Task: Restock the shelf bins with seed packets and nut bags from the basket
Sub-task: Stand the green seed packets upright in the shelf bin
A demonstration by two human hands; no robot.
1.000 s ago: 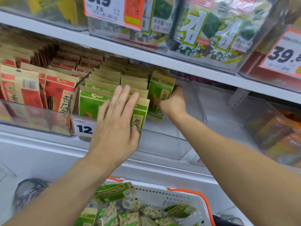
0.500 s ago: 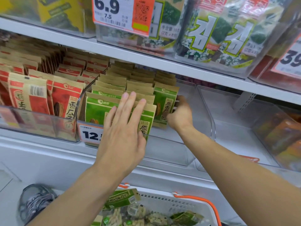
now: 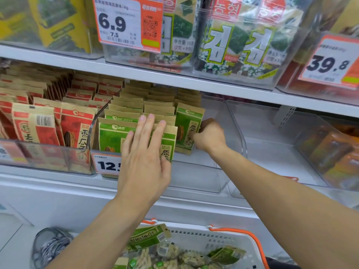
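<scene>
Basically one view, head camera. Left hand (image 3: 143,162) lies flat, fingers straight and spread, pressing on the front green seed packets (image 3: 114,134) in the clear shelf bin (image 3: 223,133); its palm covers part of the price tag (image 3: 105,165) on the bin front. Right hand (image 3: 210,135) reaches into the same bin on the right side, grip curled round the right edge of one upright green packet (image 3: 187,127), which stands at the front of the right-hand row, just left of the knuckles. Behind it more kraft-topped packets are stacked in rows. Red seed packets (image 3: 75,125) fill the neighbouring bin to the left. Next bin to the right looks mostly bare near its front. Low in frame, white basket (image 3: 223,241) with orange handle holds green packets and nut bags (image 3: 174,257), well below both hands.
</scene>
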